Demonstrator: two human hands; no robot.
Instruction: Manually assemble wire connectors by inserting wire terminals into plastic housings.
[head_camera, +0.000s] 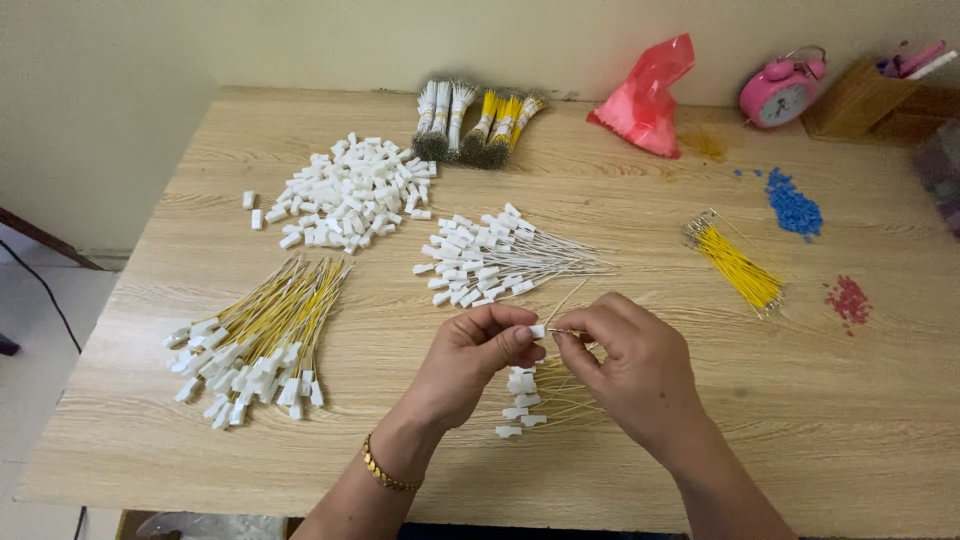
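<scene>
Pinching a small white connector (537, 331) between thumb and forefinger, the left hand (470, 362) meets the right hand (632, 372) above the table (560, 200). The right fingers (570, 338) are closed on a thin wire (562, 305) at the connector. Just below the connector lies a small pile of finished wires (530, 395). Beyond it sits a white-wire pile (495, 258); to its left, a yellow-wire pile (255, 340); farther back, loose connectors (350, 190). Right of it lies a yellow bundle (738, 265), near blue beads (795, 205).
</scene>
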